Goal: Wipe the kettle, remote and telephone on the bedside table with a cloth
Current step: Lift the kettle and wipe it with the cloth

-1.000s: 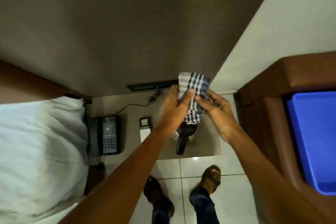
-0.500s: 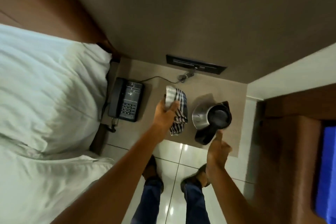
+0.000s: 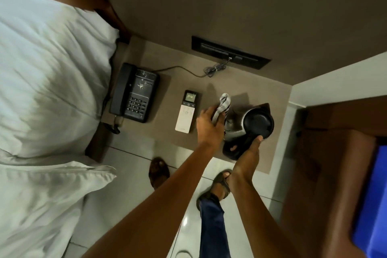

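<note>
A steel kettle with a black lid stands at the right of the brown bedside table. My right hand grips its black handle at the near side. My left hand holds a blue-and-white checked cloth pressed against the kettle's left side. A white remote with a small screen lies just left of my left hand. A black telephone sits at the table's left end, its cord running to the wall.
A bed with white pillows fills the left. A black socket panel is on the wall behind the table. A brown chair arm and something blue stand at the right. My sandalled feet are on the tiled floor below.
My right hand has come up from below the table and closed on the kettle handle. My left hand moved right with the cloth onto the kettle's side, uncovering the remote.
</note>
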A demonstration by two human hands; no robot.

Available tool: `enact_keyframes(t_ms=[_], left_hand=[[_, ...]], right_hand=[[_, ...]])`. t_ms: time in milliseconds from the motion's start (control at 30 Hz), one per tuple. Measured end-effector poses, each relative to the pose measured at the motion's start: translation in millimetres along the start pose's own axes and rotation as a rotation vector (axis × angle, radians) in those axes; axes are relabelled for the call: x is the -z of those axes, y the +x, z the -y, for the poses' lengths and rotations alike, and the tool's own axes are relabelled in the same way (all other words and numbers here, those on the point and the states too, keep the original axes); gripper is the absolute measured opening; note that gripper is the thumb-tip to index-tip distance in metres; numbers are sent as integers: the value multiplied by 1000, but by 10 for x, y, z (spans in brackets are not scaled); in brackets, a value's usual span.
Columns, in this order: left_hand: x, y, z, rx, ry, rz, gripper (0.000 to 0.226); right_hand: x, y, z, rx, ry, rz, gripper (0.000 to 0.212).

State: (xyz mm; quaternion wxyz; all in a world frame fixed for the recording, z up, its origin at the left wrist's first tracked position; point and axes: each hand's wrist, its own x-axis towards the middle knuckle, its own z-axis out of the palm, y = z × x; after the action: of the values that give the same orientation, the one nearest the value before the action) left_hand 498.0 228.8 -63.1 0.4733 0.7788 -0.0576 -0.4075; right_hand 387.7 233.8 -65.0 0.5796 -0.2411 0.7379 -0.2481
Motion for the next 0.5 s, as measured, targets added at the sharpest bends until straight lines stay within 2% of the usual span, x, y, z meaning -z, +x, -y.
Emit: enact_keyframes(t_ms=[100, 167, 267, 367, 433, 500], left_hand=[[-224, -293, 178, -74, 60, 120, 38], [-261, -540, 319, -159, 135, 134, 48], [-170, -533, 406, -166, 234, 91, 52], [-146, -319, 168, -51, 141, -41, 47], [-198, -437, 11, -207, 149, -27, 55], [-208, -708, 53, -410, 215, 67, 60]], right_hand=[[88, 57, 41, 84, 72, -50, 41], [132, 109, 113, 80, 141, -103, 46], [220, 171, 197, 58, 140, -112, 53], [238, 130, 234, 77, 162, -74, 47], [184, 98, 317, 68, 217, -50, 49], [120, 80, 450, 55, 301, 2, 57]])
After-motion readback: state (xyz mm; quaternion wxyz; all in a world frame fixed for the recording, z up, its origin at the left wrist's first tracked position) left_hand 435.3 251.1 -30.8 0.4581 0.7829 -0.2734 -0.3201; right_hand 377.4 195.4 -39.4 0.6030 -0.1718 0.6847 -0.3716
